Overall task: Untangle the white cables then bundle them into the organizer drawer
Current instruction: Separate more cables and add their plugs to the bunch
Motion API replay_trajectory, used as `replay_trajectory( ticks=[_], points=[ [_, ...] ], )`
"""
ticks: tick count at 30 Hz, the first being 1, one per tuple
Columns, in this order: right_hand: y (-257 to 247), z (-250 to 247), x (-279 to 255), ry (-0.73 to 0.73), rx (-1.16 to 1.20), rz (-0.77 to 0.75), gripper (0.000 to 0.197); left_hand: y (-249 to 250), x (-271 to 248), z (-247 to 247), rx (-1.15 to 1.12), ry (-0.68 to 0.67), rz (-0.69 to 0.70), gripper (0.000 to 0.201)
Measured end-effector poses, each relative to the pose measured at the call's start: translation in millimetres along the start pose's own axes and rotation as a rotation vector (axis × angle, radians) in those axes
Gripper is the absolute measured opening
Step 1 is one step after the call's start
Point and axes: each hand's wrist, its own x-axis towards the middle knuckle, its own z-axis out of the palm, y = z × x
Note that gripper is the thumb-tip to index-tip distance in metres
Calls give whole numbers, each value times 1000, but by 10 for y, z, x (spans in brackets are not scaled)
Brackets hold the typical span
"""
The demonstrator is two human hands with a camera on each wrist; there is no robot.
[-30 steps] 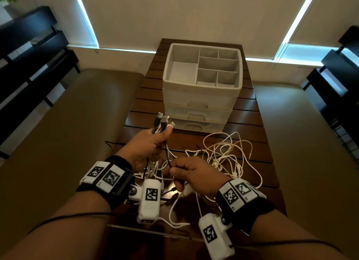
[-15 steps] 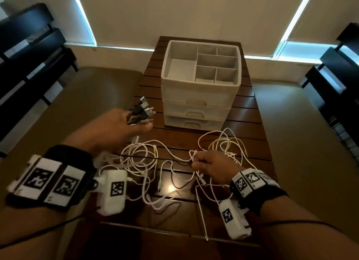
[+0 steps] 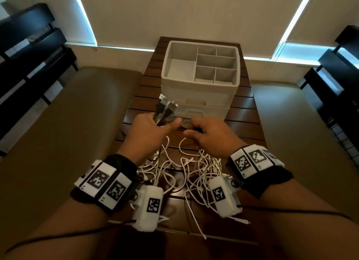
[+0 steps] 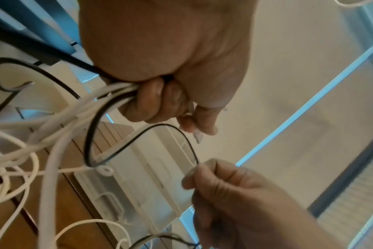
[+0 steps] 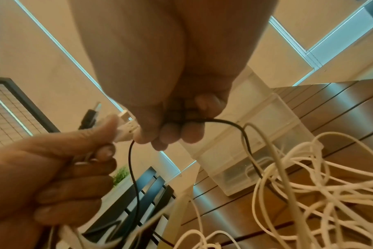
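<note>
Left hand [image 3: 149,131] grips the plug ends [image 3: 165,108]; right hand [image 3: 209,135], just beside, pinches a black cable [image 5: 224,122] above the white cables [image 3: 194,170].

I could not read any text, brand or number; only black-and-white square code markers [image 3: 101,180] stood on the wristbands and the wrist cameras [image 3: 149,207].

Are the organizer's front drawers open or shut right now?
Shut: both drawers sit flush in the organizer; its top tray is empty.
</note>
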Motion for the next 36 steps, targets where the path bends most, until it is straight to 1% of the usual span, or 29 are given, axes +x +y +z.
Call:
replay_trajectory(
  ticks=[2, 3, 5, 7, 11, 13, 15, 17, 19, 20, 21, 23, 25, 27, 28, 29, 31, 33, 34, 36],
  points=[
    [40, 32, -23, -19, 33, 40, 17, -10, 10, -26, -63, 60, -30, 23],
    [54, 46, -28, -29, 45, 50, 16, -3, 15, -36, -79, 55, -35, 21],
    [65, 63, -30, -79, 93, 52, 11, 35, -3, -39, -69, -13, -6, 15],
    [52, 57, -24, -154, 148, 42, 7, 71, -26, -16, -36, -86, 47, 17],
    [20, 21, -7, -254, 108, 34, 17, 84, 30, 35, 56, -43, 132, 13],
    [23, 4, -1, -223, 118, 20, 12, 91, 51, 52, 154, -116, 126, 10],
    [48, -19, 17, -154, 104, 9, 8, 88, 33, 70, 226, -184, 124, 13],
    [141, -31, 26, -140, 119, 35, 8, 114, 29, 54, 193, -140, 94, 15],
    [283, -3, -5, -174, 95, 92, 16, 172, 45, -43, 122, -35, 54, 17],
    [357, 20, -27, -188, 60, 129, 16, 204, 60, -113, 125, 20, 51, 20],
    [433, 46, -47, -188, 34, 155, 13, 225, 77, -192, 161, 70, 56, 22],
    [515, 62, -85, -142, 8, 200, 9, 237, 119, -336, 298, 137, 41, 29],
    [514, 46, -70, -82, -16, 211, 8, 197, 159, -390, 485, 144, -17, 33],
    [426, 19, -18, -96, -53, 169, 12, 167, 171, -363, 624, 132, -41, 31],
    [359, 8, 4, -126, -65, 142, 14, 169, 166, -312, 630, 119, -26, 27],
    [288, -1, 22, -152, -57, 109, 15, 177, 154, -243, 590, 75, 1, 23],
    [159, -23, 53, -161, 7, 56, 13, 178, 116, -75, 438, -68, 71, 20],
    [77, -57, 80, -91, 65, 31, 21, 183, 86, 57, 363, -176, 95, 18],
    [64, -76, 90, -48, 96, 15, 24, 168, 83, 89, 337, -200, 87, 19],
    [90, -87, 102, 7, 157, -7, 23, 144, 85, 89, 249, -226, 40, 15]
  ],
)
